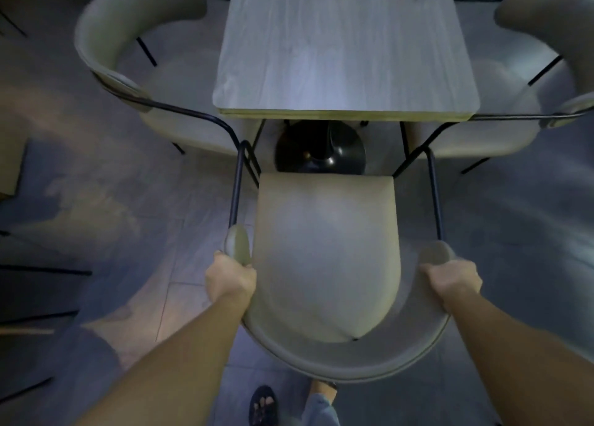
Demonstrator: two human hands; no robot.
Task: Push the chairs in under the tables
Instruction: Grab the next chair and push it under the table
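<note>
A beige padded chair (328,252) with a curved backrest and thin black metal arms stands right below me, its seat facing a grey wood-grain table (344,46). The seat's front edge lies short of the table's near edge, beside the black pedestal base (321,152). My left hand (229,279) grips the left end of the backrest. My right hand (451,281) grips the right end of it.
Two more beige chairs flank the table: one at the left (128,40), one at the right (546,24), both partly tucked under the sides. Their black arm rails meet my chair's arms near the table corners. Dark furniture legs show at the far left. My feet are below.
</note>
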